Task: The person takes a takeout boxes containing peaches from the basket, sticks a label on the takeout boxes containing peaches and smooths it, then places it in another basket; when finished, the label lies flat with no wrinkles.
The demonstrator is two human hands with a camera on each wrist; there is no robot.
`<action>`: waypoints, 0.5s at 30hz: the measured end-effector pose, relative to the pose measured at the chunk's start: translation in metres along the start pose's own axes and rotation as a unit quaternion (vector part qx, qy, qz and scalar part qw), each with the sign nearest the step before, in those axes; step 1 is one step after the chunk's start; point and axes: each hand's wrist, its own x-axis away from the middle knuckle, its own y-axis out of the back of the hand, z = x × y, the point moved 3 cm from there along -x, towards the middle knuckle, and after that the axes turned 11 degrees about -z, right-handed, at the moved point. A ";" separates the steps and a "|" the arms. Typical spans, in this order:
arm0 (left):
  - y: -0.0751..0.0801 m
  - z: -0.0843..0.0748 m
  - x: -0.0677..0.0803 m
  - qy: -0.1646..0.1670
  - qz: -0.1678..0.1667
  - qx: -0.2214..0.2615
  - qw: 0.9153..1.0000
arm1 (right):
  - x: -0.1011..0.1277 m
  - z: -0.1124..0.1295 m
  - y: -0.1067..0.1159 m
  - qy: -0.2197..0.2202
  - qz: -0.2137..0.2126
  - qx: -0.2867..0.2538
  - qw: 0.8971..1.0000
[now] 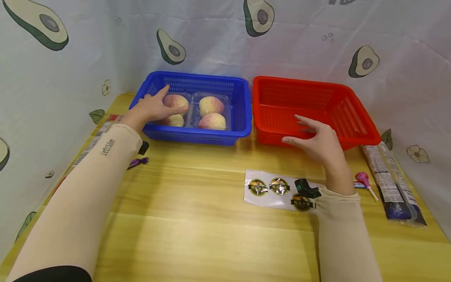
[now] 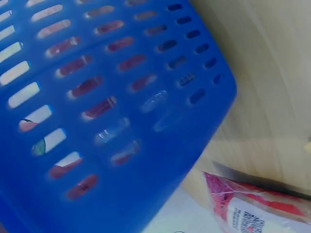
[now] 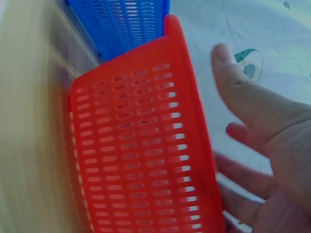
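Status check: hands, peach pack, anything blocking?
Left hand on peach pack in blue basket. Right hand open, at red basket front. Nothing blocking.

Standing side by side at the back of the table (image 1: 197, 219): one basket (image 1: 243, 117) on the left, another basket (image 1: 356, 129) on the right, nearly touching. Lying in the left basket: a clear tray (image 1: 227, 107) holding four peaches (image 1: 210, 105). Resting on the tray's left half: the left hand (image 1: 151, 109). Hovering before the right basket's front wall: the right hand (image 1: 322, 143). Lying nearer, under the right wrist: a sticker sheet (image 1: 275, 190). Lying right of that: a lollipop (image 1: 363, 180), then a long packet (image 1: 387, 180). Lying left of the left forearm: a wrapped candy (image 1: 138, 162).
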 end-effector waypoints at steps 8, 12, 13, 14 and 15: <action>0.000 0.002 -0.004 0.000 0.033 0.014 0.999 | -0.002 -0.003 -0.003 -0.013 0.001 -0.019 1.000; -0.002 0.003 -0.007 0.023 0.070 0.032 0.997 | -0.003 -0.004 -0.005 -0.007 0.003 -0.024 1.000; -0.002 0.003 -0.008 0.028 0.076 0.037 0.996 | -0.003 -0.004 -0.005 -0.003 0.003 -0.026 1.000; -0.003 0.003 -0.009 0.033 0.082 0.048 0.995 | -0.003 -0.004 -0.006 0.001 0.002 -0.026 1.000; -0.003 0.003 -0.009 0.035 0.087 0.055 0.994 | -0.003 -0.004 -0.006 0.004 0.001 -0.024 1.000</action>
